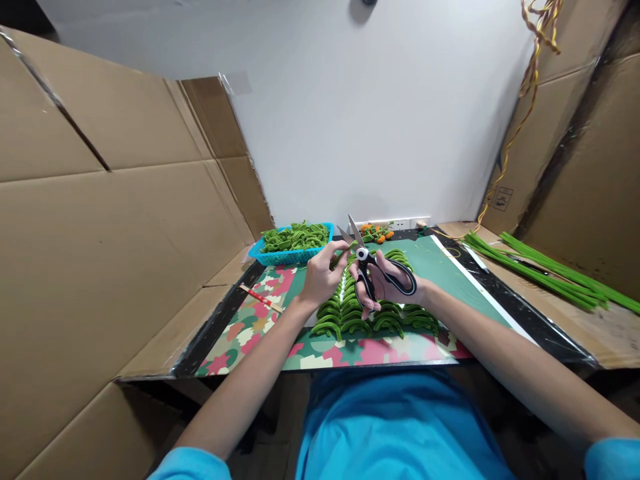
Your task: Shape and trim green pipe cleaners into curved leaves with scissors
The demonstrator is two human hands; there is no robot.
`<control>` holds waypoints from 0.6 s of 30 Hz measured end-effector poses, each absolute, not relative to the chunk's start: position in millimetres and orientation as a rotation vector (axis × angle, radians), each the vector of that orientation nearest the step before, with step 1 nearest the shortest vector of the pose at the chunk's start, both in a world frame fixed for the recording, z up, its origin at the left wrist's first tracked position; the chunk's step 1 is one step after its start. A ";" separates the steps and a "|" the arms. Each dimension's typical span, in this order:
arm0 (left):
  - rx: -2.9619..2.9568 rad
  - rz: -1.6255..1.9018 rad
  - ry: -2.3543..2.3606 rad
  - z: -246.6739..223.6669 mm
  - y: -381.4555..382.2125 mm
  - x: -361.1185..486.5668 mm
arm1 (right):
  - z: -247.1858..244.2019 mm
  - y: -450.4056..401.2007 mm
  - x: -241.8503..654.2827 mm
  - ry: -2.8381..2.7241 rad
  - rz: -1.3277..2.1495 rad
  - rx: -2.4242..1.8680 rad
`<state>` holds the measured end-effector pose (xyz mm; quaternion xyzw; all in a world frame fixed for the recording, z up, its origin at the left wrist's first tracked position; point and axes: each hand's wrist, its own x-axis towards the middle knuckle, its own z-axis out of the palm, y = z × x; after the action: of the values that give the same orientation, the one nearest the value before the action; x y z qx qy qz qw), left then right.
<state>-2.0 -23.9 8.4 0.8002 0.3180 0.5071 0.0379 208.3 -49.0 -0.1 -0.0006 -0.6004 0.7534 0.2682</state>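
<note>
My right hand [383,283] holds a pair of black-and-white handled scissors [362,254] with fingers through the loops. The blades point up and away, and they are spread apart. Close to the blades, my left hand [323,270] pinches a green fuzzy stem [349,249] that looks like a pipe cleaner; its lower part is hidden by the fingers. Below both hands lie several rows of curved green pipe-cleaner pieces [355,313], partly covered by the right hand and scissors.
A blue basket [290,257] heaped with green pieces stands back left. Orange flower-like pieces [384,235] lie before a power strip [407,225]. Long green pipe cleaners [543,275] rest at right. Red-wrapped chopsticks [261,298] lie left. Cardboard walls [100,253] flank the table.
</note>
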 end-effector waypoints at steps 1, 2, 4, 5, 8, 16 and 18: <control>2.463 1.554 0.979 8.1 -23.9 -2.0 | -0.7 -49.1 208.0 -1.614 2.023 -0.008; 2.470 1.553 0.983 7.9 -23.9 -2.0 | -1.3 -49.3 207.7 -1.606 2.018 -0.016; 2.480 1.550 0.995 8.0 -23.8 -1.8 | -2.1 -50.0 206.8 -1.580 2.010 -0.050; 2.485 1.547 1.000 8.2 -23.7 -1.7 | -2.2 -50.6 206.3 -1.565 2.011 -0.070; 2.499 1.534 1.015 8.7 -23.0 -1.5 | -1.0 -52.9 205.1 -1.509 2.060 -0.120; 2.508 1.534 1.018 7.1 -21.2 -2.2 | -1.3 -54.4 204.6 -1.404 2.171 -0.150; 2.503 1.547 1.016 7.1 -21.1 -2.3 | -2.4 -54.1 204.2 -1.397 2.168 -0.149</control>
<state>-2.3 -21.1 7.1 0.8040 0.3262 0.4969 0.0142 204.2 -54.1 -2.4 -0.0555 -0.5198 0.8067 0.2757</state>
